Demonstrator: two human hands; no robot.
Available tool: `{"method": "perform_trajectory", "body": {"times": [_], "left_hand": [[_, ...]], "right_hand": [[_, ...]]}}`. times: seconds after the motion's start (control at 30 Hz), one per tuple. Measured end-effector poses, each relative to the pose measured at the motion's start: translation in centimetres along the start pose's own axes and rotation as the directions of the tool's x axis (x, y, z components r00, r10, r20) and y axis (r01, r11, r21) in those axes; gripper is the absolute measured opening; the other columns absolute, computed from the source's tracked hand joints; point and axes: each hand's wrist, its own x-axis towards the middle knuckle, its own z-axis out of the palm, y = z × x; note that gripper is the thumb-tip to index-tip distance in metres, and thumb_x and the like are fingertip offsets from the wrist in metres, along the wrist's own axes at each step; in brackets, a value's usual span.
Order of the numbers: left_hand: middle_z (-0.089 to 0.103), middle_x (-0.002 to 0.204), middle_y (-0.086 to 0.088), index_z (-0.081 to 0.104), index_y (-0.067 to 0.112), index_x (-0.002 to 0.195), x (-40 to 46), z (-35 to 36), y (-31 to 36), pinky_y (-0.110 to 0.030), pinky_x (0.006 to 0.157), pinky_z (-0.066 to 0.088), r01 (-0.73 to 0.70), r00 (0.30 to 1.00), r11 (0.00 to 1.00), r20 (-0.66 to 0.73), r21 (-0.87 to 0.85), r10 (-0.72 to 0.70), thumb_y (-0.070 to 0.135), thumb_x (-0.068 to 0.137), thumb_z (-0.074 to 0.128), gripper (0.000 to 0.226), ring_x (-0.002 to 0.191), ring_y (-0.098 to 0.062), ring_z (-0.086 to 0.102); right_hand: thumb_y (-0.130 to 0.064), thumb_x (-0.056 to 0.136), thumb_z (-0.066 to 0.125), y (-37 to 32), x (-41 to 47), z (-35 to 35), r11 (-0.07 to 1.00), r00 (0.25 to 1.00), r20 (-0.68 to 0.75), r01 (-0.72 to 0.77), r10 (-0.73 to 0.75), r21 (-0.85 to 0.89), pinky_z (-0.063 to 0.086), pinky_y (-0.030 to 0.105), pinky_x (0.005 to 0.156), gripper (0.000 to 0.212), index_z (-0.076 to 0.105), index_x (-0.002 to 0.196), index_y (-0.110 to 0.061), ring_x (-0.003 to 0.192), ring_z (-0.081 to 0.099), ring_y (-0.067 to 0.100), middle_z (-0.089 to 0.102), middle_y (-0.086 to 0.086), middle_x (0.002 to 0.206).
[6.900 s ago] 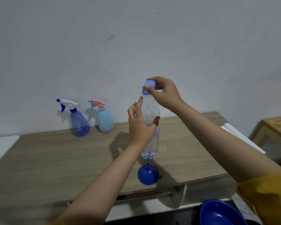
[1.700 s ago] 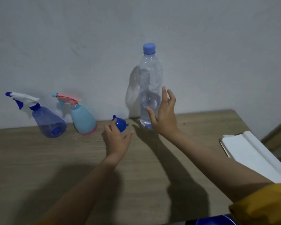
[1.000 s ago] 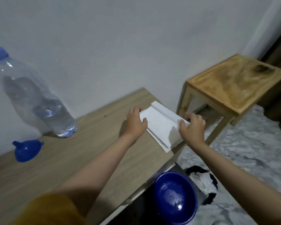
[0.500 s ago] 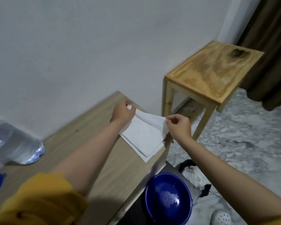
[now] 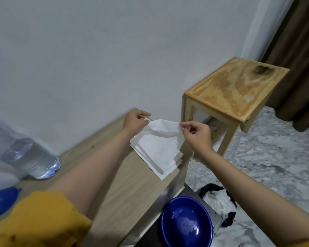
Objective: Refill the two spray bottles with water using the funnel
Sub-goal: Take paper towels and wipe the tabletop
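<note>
Head view: we see both hands at the far end of the wooden table point(image 5: 114, 177). Left hand point(image 5: 135, 120) pinches one top corner of the uppermost white paper napkin point(image 5: 161, 132); right hand point(image 5: 197, 133) pinches the other corner, fingers curled, sheet lifted off the napkin stack point(image 5: 161, 161). Water bottle point(image 5: 30, 157) stands at left by the wall, blue funnel point(image 5: 2, 202) lying near it. Spray bottles out of frame. Blue basin point(image 5: 185, 223) sits below the table edge.

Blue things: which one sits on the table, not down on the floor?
The blue funnel, on the table beside the water bottle. The blue bowl sits below the table's edge.
</note>
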Motion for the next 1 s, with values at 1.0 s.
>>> {"method": "perform_trajectory", "body": {"times": [1.0], "left_hand": [[0.054, 0.116, 0.001, 0.057, 0.013, 0.110, -8.8, -5.4, 4.0, -0.025, 0.078, 0.045, -0.229, 0.961, 0.939, -0.092, 0.256, 0.260, 0.003, 0.077, 0.059, 0.035, 0.083, -0.020, 0.059]], "right_hand": [[-0.011, 0.081, 0.061, -5.4, -5.0, -1.4, 0.912, 0.982, 0.138, 0.170, -0.127, -0.372, 0.048, 0.030, 0.071, 0.017, 0.069, 0.095, -0.005, 0.088, 0.064, 0.023, 0.070, 0.006, 0.090]]}}
